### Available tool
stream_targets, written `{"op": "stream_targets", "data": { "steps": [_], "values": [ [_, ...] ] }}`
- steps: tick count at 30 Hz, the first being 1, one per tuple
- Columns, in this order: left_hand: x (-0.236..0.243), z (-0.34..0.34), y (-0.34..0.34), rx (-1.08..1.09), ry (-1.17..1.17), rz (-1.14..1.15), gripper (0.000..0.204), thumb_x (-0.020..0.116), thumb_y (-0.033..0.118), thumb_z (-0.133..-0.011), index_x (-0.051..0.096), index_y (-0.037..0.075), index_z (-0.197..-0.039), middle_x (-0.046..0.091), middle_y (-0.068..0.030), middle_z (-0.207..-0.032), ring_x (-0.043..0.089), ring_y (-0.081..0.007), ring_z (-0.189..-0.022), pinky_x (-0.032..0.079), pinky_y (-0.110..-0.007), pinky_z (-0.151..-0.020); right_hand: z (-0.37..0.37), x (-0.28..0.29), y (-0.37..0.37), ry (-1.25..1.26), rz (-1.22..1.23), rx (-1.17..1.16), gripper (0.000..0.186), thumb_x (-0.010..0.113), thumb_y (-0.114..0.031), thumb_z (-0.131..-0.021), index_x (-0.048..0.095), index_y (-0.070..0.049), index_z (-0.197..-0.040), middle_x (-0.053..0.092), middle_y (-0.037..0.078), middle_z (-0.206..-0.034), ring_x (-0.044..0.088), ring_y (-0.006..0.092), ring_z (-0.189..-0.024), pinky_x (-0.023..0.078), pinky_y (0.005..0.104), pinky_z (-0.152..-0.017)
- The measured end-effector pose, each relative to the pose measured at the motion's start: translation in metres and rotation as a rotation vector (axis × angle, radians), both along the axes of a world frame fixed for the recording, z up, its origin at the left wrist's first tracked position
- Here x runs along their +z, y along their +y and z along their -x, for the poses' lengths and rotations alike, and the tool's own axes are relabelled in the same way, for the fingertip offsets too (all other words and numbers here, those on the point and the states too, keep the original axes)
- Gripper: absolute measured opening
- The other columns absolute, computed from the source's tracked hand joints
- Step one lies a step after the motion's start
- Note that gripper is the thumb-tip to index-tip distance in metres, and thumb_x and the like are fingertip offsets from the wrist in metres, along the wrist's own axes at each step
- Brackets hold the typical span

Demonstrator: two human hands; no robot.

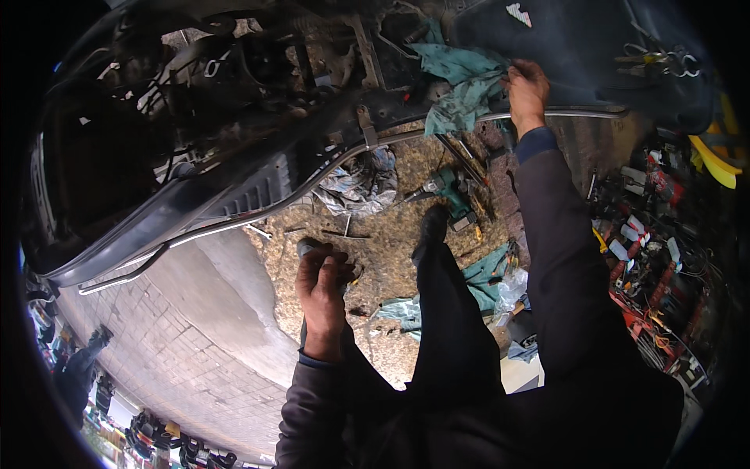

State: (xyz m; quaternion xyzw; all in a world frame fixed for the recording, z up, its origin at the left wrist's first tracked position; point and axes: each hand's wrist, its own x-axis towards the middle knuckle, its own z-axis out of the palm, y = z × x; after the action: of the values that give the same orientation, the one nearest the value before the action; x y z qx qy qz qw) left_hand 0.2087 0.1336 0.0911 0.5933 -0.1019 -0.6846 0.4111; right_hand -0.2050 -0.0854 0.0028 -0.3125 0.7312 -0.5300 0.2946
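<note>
My right hand (527, 90) reaches forward and pinches the right edge of a crumpled green cloth (461, 74). The cloth lies over the front edge of a dark vehicle body (320, 129), and one part hangs below the metal trim strip (406, 137). Lower and to the left, my left hand (322, 297) is raised over the ground with its fingers curled in. Whatever may be inside those fingers is hidden. Below the trim, a green cordless drill (449, 191) rests on the ground close to my shoe (430, 230).
A crumpled silvery sheet (359, 187) and a T-handle wrench (346, 232) lie under the trim. Another green cloth (484, 281) is spread beside my leg. Tools and red-handled parts (656, 258) crowd the right side, near a yellow curved piece (715, 164). Paving (195, 336) extends left.
</note>
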Motion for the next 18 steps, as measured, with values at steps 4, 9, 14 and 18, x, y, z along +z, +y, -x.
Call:
{"op": "stream_targets", "data": {
  "steps": [4,9,14,18],
  "values": [
    [0.036,-0.052,-0.019,-0.019,-0.033,0.076,0.021,0.053,0.013,-0.095,0.055,0.002,-0.114,0.065,-0.0089,-0.092,0.061,-0.0131,-0.075,0.051,-0.026,-0.067,-0.033,0.037,-0.003,0.02,-0.095,0.064,0.031,0.062,0.002,-0.085,0.057,0.001,-0.116,0.062,0.01,-0.103,0.061,0.0178,-0.09,0.052,0.0314,-0.076],
    [0.077,-0.123,-0.053,-0.02,-0.229,0.186,0.025,0.054,0.009,-0.094,0.054,-0.001,-0.117,0.065,-0.0113,-0.097,0.064,-0.017,-0.081,0.053,-0.028,-0.072,-0.09,0.064,-0.004,-0.08,-0.198,0.203,0.03,0.067,-0.001,-0.083,0.059,-0.001,-0.112,0.062,0.005,-0.098,0.06,0.0143,-0.086,0.049,0.0271,-0.069],
    [0.108,-0.184,-0.098,0.076,-0.537,0.661,0.03,0.05,0.008,-0.096,0.052,-0.003,-0.124,0.065,-0.0135,-0.104,0.062,-0.0185,-0.085,0.052,-0.03,-0.074,-0.122,0.047,-0.014,0.199,-0.403,0.384,0.034,0.068,-0.009,-0.085,0.057,0.001,-0.116,0.062,0.005,-0.093,0.061,0.0159,-0.088,0.051,0.033,-0.074],
    [0.124,-0.225,-0.139,0.153,-1.031,0.979,0.03,0.045,0.004,-0.097,0.05,-0.01,-0.123,0.064,-0.0221,-0.11,0.066,-0.027,-0.092,0.057,-0.035,-0.084,-0.109,0.027,-0.041,0.472,-0.64,0.431,0.051,0.072,-0.014,-0.077,0.055,-0.001,-0.124,0.065,0.012,-0.103,0.062,0.0232,-0.094,0.049,0.0339,-0.084]
  ]
}}
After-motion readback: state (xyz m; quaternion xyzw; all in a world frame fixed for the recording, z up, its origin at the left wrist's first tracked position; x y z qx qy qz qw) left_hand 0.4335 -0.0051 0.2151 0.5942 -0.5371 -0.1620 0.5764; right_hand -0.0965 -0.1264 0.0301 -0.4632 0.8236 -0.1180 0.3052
